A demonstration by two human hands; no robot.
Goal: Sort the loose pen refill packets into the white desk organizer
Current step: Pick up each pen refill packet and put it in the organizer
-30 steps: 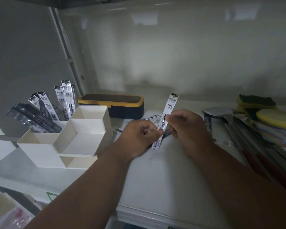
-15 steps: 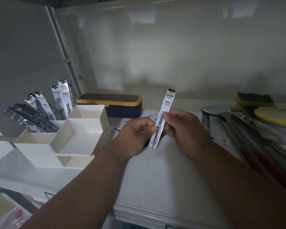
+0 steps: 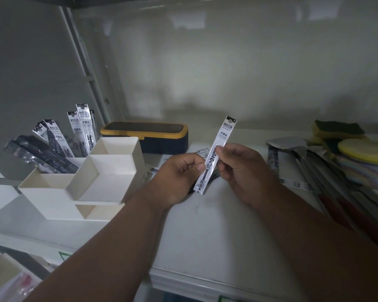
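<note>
dim white shelf (image 3: 205,236) fills the view, with a pale back wall behind it. nearest me, both forearms reach in from the bottom edge. my left hand (image 3: 179,177) has its fingers curled, thumb and forefinger pinching the lower part of one refill packet (image 3: 216,153); my right hand (image 3: 240,168) pinches the same packet a little higher, thumb on its face. so both hands hold one packet, lifted off the shelf between them. its long axis runs nearly upright, leaning a bit right at the top, printed header end up, bottom end hanging just above the shelf.

to the left of the hands stands the white organizer (image 3: 79,182), its open compartments facing up. the near and middle ones look empty from here; the back left ones already hold several packets (image 3: 81,131) standing on end and leaning.

the turn that matters, i judge: the organizer lies to the left of the packet, so the left hand is the nearer one to carry it over, and the packet is already close to the upright pose it needs to drop in.

behind the hands a few more loose packets (image 3: 202,151) lie flat on the shelf, partly hidden. farther back sits a dark box with a yellow rim (image 3: 146,136). off right are sponges (image 3: 345,131) and utensils (image 3: 314,162).
</note>
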